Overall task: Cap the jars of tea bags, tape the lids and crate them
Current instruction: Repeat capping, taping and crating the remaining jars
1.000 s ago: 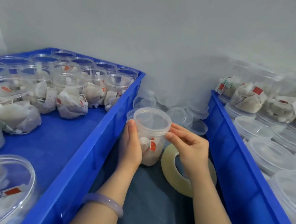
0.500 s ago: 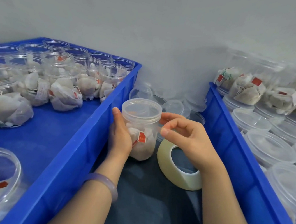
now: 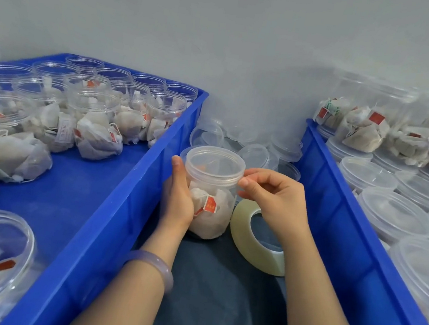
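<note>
A clear plastic jar (image 3: 212, 189) of tea bags with a red tag stands upright on the dark cloth between two blue crates, its translucent lid (image 3: 214, 162) on top. My left hand (image 3: 178, 193) grips the jar's left side. My right hand (image 3: 272, 194) has thumb and forefinger pinched together at the lid's right rim; whether they hold tape there cannot be told. A roll of clear tape (image 3: 255, 238) lies tilted under my right wrist, just right of the jar.
The left blue crate (image 3: 109, 203) holds several open jars of tea bags (image 3: 99, 120). The right blue crate (image 3: 341, 222) holds capped jars (image 3: 392, 215), with more stacked behind. Loose lids (image 3: 258, 154) are piled against the grey wall behind the jar.
My right hand's fingers have curled in and now pinch at the lid's right rim. The left hand keeps its grip on the jar. The camera has shifted slightly.
</note>
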Motion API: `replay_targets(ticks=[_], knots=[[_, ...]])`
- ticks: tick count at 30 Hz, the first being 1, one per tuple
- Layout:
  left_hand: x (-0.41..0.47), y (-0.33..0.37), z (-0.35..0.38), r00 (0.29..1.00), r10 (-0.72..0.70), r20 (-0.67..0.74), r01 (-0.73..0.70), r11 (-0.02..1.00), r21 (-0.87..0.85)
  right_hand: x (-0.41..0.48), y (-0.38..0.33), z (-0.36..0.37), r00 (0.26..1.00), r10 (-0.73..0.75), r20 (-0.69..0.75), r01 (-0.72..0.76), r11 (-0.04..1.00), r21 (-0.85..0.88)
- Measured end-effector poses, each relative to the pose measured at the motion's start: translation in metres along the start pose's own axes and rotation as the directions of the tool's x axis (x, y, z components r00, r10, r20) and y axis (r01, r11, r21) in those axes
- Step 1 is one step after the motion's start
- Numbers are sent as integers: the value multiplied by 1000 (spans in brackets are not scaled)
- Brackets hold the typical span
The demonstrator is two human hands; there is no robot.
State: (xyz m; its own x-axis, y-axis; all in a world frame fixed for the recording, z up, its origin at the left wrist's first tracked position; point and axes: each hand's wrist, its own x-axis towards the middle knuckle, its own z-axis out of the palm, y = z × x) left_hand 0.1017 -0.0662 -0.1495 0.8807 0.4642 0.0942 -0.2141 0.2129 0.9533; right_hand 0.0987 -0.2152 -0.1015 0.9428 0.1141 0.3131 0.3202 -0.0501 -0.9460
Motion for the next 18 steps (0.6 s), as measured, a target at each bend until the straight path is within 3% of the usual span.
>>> replay_targets(ticks=[4,6,9,11,13,16,18], knots=[[0,1,-2,998,-28,54,30,998,-51,-3,6,7,989,142,38,-147,949,278],[-1,0,-1,993,-65,100,71,996,-52,-3,7,6,986,169,-2,-158,927,340],[-4,4,-1,989,-76,127,82,996,-40,1,0,11,986,144,-83,-108,935,337],[-8,11,0,997,59,56,-60,998,13,4,-8,26,986,156,-60,-132,947,293],[-10,24,-1,975,220,13,-220,974,57,4,-12,44,982,141,-125,-117,976,182],[-13,41,0,970,162,183,-184,977,112,5,-11,56,937,224,-269,-152,952,264],[-16,42,3,959,138,246,-186,965,184,0,-9,55,930,135,-341,-67,977,205]])
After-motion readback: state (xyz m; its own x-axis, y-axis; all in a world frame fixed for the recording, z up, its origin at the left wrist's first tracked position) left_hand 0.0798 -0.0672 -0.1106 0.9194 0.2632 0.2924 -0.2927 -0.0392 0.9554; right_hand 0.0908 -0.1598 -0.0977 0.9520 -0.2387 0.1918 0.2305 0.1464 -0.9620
